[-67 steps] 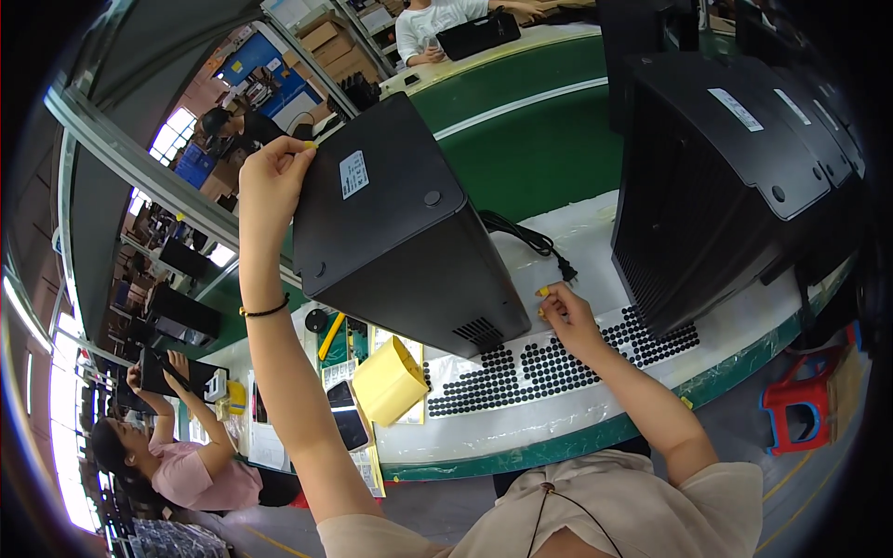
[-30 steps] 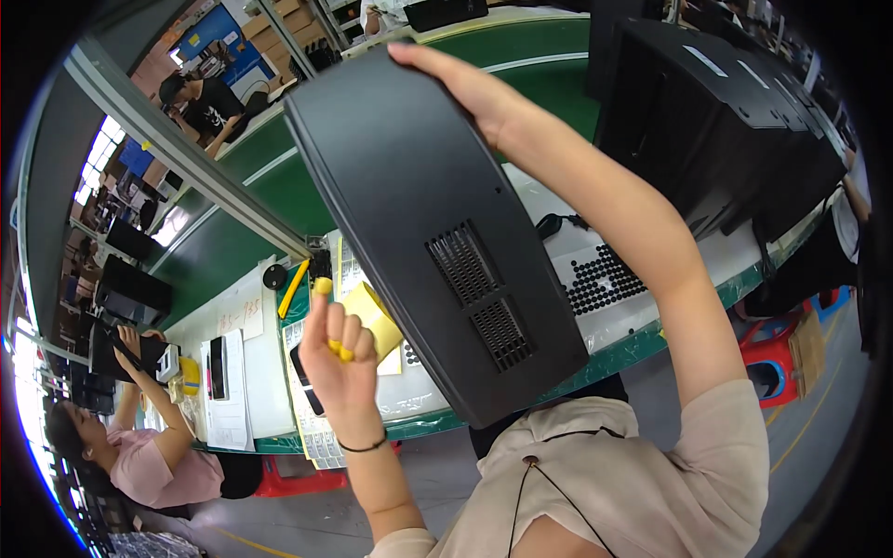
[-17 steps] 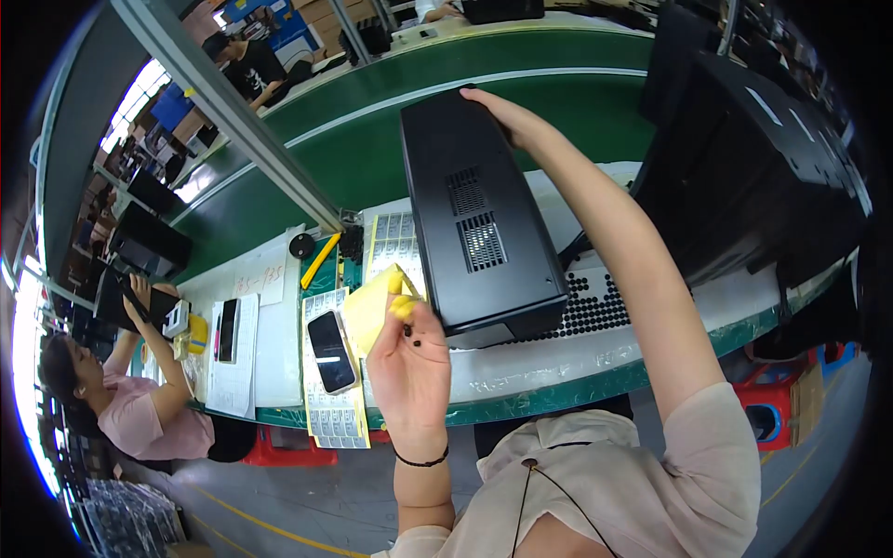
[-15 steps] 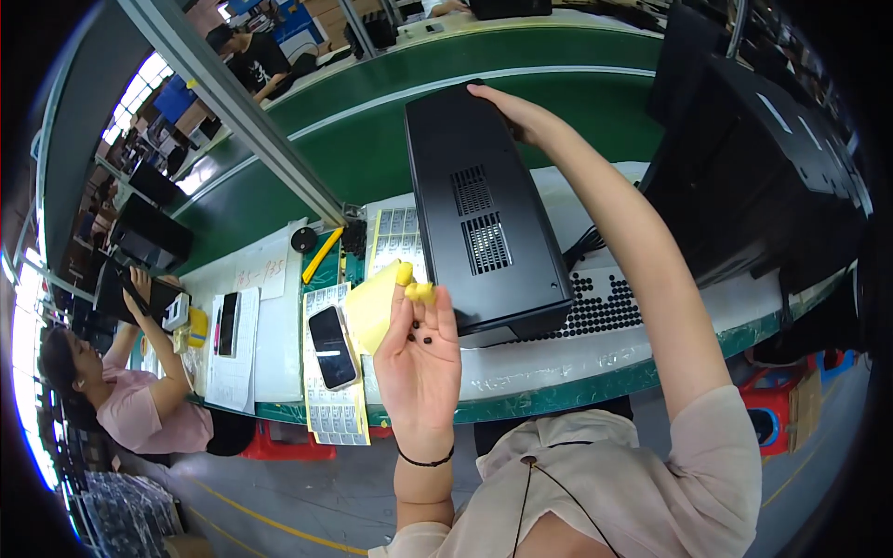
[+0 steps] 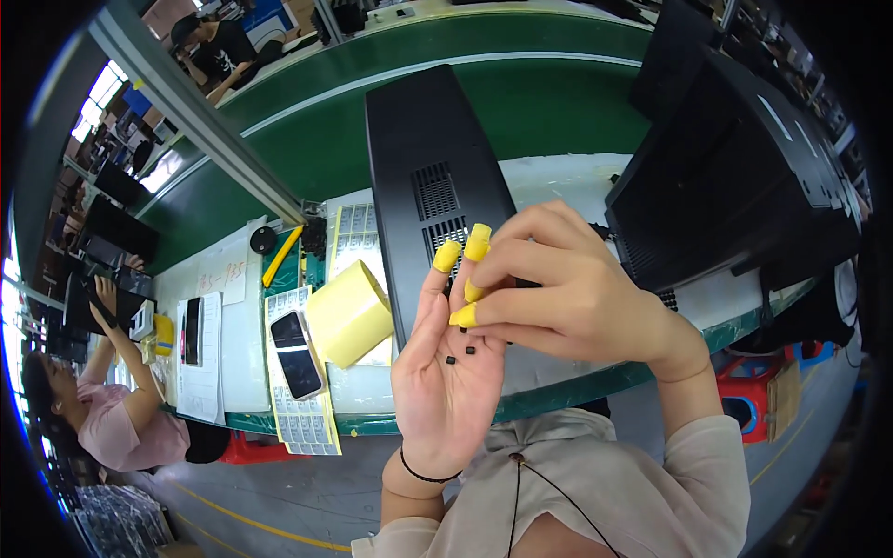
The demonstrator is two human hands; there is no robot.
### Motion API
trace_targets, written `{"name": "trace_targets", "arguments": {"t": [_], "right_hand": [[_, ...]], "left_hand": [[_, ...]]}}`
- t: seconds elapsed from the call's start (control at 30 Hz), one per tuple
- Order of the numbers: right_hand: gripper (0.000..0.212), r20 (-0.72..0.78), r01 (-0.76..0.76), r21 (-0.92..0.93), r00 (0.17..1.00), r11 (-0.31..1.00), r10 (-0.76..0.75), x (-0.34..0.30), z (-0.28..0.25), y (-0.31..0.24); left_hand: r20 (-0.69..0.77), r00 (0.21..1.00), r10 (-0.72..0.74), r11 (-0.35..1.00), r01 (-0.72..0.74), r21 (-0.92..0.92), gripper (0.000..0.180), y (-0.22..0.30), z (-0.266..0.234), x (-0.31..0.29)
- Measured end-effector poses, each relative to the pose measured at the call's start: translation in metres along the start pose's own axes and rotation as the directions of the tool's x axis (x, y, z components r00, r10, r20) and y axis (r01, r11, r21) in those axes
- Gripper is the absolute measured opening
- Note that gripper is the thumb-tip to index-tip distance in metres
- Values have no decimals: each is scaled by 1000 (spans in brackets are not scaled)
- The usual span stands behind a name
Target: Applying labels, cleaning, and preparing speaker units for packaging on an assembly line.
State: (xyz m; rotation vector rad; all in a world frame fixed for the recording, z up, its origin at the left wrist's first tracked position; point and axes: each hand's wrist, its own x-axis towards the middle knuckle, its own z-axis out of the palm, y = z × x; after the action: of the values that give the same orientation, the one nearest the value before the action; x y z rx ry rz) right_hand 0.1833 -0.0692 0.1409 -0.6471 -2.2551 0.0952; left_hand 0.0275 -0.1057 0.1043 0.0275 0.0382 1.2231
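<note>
A white worktop [image 5: 567, 181] with a green edge carries a long black metal case [image 5: 433, 177], lying flat, its top punched with slotted vent grilles. Left of it stands a yellow tape roll [image 5: 349, 314], beside a dark phone [image 5: 298, 353] on label sheets. Before the case, the left hand [image 5: 445, 381] is open, palm up, cupping small black pads [image 5: 460, 353]. The right hand [image 5: 567, 293], fingertips in yellow rubber cots, reaches into that palm, pinching over the pads; whether it grips one I cannot tell.

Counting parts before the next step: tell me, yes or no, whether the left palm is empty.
No: small black parts lie on the open left hand, with the right hand pinching above them.
</note>
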Motion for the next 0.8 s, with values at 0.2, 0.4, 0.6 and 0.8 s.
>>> {"name": "trace_targets", "arguments": {"t": [0.2,0.4,0.6,0.8], "right_hand": [[14,129,-105,35,987,994,100,-6,-7,5],[14,86,-47,-50,995,998,51,-6,-6,-1],[17,142,-45,-198,987,979,74,-5,-10,-8],[21,-17,-175,93,984,980,177,-3,-22,-10]], "left_hand": [[-52,999,-16,987,24,157,39,-10,7,5],[89,989,-116,979,99,176,39,-3,-9,6],[-35,994,-106,959,112,260,38,-8,-1,6],[-356,934,-35,947,145,287,26,-16,28,8]]}}
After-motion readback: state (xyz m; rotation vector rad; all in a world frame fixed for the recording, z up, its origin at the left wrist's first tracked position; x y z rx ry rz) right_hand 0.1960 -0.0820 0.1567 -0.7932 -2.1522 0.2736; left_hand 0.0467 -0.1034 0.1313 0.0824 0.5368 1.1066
